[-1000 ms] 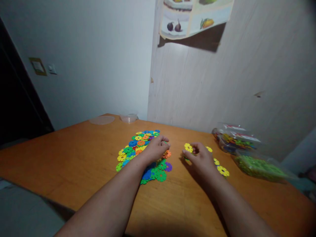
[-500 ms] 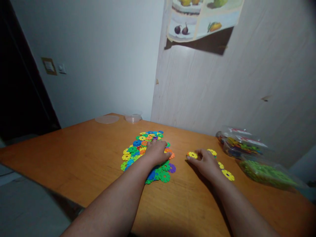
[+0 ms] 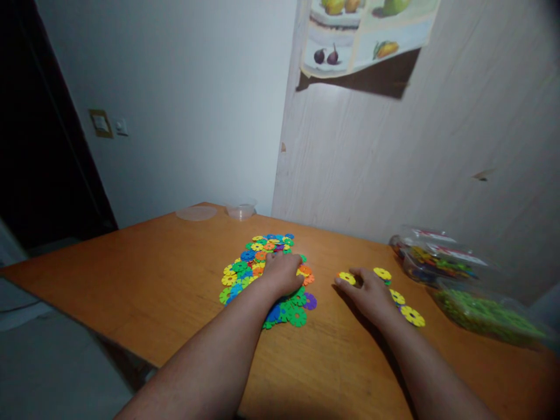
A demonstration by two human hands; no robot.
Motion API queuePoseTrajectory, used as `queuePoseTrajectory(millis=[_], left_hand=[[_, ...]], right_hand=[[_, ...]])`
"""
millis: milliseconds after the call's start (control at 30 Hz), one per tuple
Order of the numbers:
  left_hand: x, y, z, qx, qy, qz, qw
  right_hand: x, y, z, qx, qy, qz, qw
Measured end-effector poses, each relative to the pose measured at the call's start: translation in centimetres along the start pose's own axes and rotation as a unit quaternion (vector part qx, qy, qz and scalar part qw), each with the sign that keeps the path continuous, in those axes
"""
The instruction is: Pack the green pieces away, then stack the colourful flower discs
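The heap of flower-shaped plastic discs (image 3: 262, 274) lies near the middle of the table (image 3: 131, 274), a flat, loose spread of green, blue, yellow, orange and purple pieces, each a small notched wheel with petal-like lobes. They overlap one another and none is stacked upright. The left hand (image 3: 282, 273) lies palm down on the right side of the heap, fingers curled over the pieces; whether it grips a disc or only presses on them I cannot tell.

To the right, apart from the heap, a small set of yellow discs (image 3: 400, 297) lies on the bare wood, at least 4 of them. The right hand (image 3: 370, 289) rests among them, its fingertips touching the nearest yellow disc (image 3: 347, 278), flat on the table; the fingers are slack rather than closed around it.

I judge that the step in hand is sorting by colour: yellow pieces pulled from the mixed heap and laid apart on the right. A next move would call for a light pinch on a single thin disc, since the pieces lie flat and interleaved.

At the far right stand a clear tub of mixed pieces (image 3: 433, 256) and a bag of green pieces (image 3: 485, 315). A clear lid (image 3: 196, 213) and small clear cup (image 3: 240, 210) sit at the table's far edge.
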State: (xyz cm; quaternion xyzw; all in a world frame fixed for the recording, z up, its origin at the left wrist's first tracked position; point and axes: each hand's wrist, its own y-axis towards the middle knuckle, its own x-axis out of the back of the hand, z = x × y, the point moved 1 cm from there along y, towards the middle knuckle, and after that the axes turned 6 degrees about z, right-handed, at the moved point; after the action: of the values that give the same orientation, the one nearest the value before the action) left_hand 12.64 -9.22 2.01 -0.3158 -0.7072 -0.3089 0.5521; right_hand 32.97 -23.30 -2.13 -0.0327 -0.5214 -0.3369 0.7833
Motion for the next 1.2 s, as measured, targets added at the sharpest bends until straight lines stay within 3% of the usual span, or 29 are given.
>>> queuePoseTrajectory(millis=[200,433,733,1000,1200], left_hand=[[0.0,-0.2,-0.3,-0.014,0.02,0.005,1.0],[0.1,-0.3,-0.6,-0.039,0.029,-0.002,0.999],[1.3,-0.6,-0.5,-0.046,0.037,-0.039,0.997],[2.0,-0.9,-0.4,-0.056,-0.007,-0.006,0.998],[1.8,-0.9,0.0,-0.038,-0.115,-0.005,0.993]], right_hand=[[0.5,-0.2,0.7,0.02,0.013,-0.093,0.995],[0.7,-1.2,2.4,0.092,0.012,-0.114,0.989],[0.5,-2.6,4.4,0.134,0.03,-0.089,0.986],[-0.5,-3.5,5.8,0.19,0.051,-0.022,0.98],[-0.5,-3.8,6.1,0.202,0.055,-0.01,0.978]])
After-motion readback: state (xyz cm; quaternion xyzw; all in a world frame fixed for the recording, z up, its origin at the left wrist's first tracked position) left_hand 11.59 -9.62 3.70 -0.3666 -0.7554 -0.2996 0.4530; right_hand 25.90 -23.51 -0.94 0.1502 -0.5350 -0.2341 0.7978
